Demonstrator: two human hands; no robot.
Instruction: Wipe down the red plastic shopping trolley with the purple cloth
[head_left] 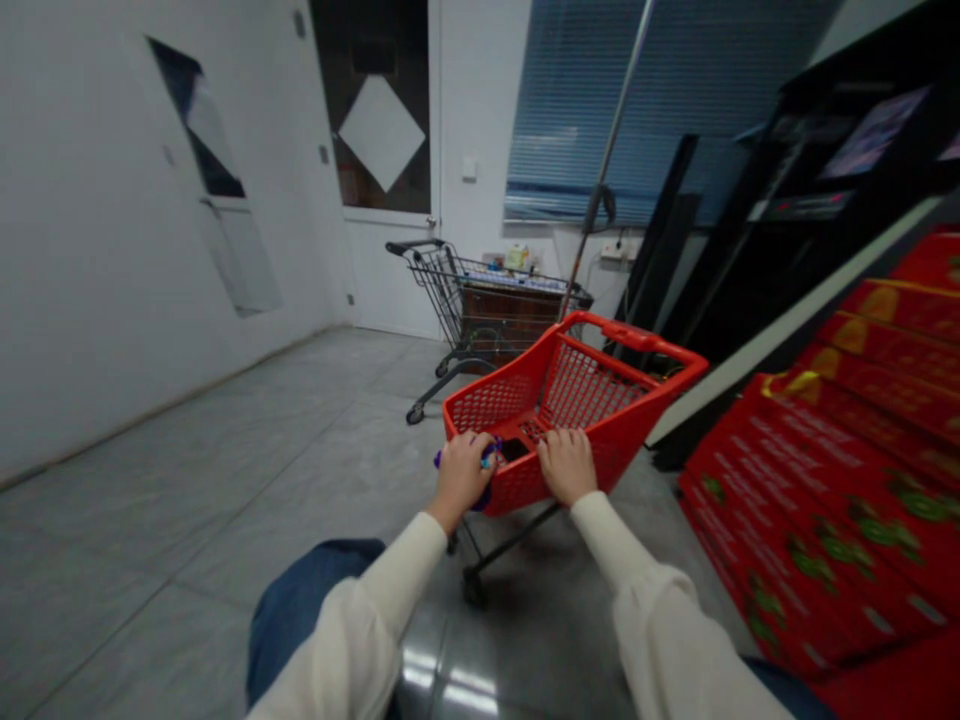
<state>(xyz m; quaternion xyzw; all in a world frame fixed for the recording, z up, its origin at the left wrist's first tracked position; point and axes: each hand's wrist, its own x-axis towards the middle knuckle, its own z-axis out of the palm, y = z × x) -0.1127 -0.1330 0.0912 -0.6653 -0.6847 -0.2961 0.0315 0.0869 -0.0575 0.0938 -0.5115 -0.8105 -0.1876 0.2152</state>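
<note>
A red plastic shopping cart with a lattice basket stands in front of me, its handle toward the far right. My left hand is closed over the near left corner of the basket rim. Something shiny and purple shows under and around those fingers; its kind I cannot make out. Farther right along the same near rim, my right hand is closed too, fingers curled over the edge into the basket. A small dark object lies inside the basket between my hands.
Behind stands a grey wire shopping cart beside a brown box with small items on top. Red printed cartons are stacked at the right, near black equipment. A white door and wall are at the back left.
</note>
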